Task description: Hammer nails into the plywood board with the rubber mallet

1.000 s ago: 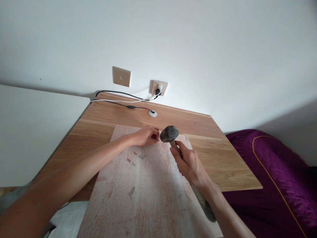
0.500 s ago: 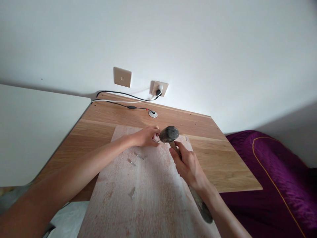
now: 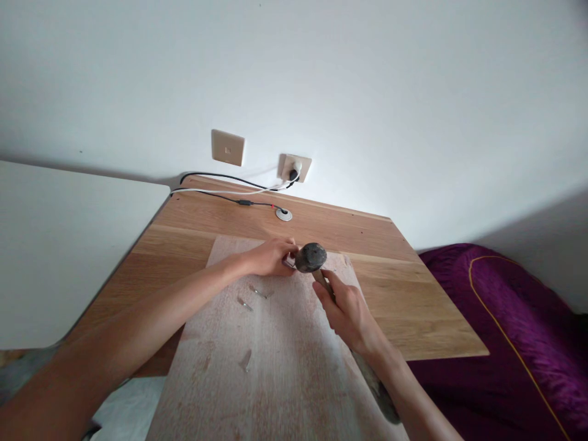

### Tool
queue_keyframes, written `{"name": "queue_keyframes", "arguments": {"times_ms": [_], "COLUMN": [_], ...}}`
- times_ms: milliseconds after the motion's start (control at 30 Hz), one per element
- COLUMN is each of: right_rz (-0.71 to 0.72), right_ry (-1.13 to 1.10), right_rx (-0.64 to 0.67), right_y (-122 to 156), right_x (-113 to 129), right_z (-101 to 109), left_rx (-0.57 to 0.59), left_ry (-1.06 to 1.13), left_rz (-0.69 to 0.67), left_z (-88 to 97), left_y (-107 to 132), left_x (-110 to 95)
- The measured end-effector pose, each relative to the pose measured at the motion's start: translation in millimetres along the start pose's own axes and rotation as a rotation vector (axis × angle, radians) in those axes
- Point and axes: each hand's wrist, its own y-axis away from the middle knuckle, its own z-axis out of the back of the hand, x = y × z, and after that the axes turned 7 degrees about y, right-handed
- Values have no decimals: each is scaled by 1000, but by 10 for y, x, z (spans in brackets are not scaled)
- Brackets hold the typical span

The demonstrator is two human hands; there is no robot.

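Observation:
My right hand (image 3: pixel 346 309) is wrapped round the wooden handle of a hammer (image 3: pixel 311 258), whose dark, rounded head is low over the far part of a pale, worn board (image 3: pixel 275 367). Just left of the head, my left hand (image 3: pixel 272 256) rests at the board with its fingers pinched together. A small shiny bit shows at those fingertips, but the hammer head partly covers it and its kind is unclear. Nearer to me, several thin metal nails (image 3: pixel 258 291) are on the board's left half, one (image 3: pixel 247 361) standing apart from the others.
Beneath the board is a wooden desk (image 3: pixel 413 306) against a white wall (image 3: pixel 367 110). Black and white cables (image 3: pixel 220 191) run to a wall socket (image 3: pixel 294 168) and a round grommet (image 3: pixel 283 214). A white panel (image 3: pixel 78 257) stands left; purple fabric (image 3: pixel 519 318) lies right.
The hammer head has dropped slightly and shifted a little left, closer to my left fingertips. My left hand stays in nearly the same place, and the nails have not moved on the board.

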Motion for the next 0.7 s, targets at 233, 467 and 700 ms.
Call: {"name": "queue_keyframes", "arguments": {"times_ms": [233,467,700], "right_rz": [-110,-116,-93], "right_ry": [-76,-15,15], "right_rx": [-30,-12,-61], "right_y": [367,539,553], "right_x": [-175,-301,-274], "right_z": [2,-83,-102], "left_rx": [13,5,29], "left_ry": [-34,-51,-32], "left_rz": [34,17,12], "left_z": [9,-5,17], "left_y": [-8,-4,-7], "left_x": [-40,-24,-40]}}
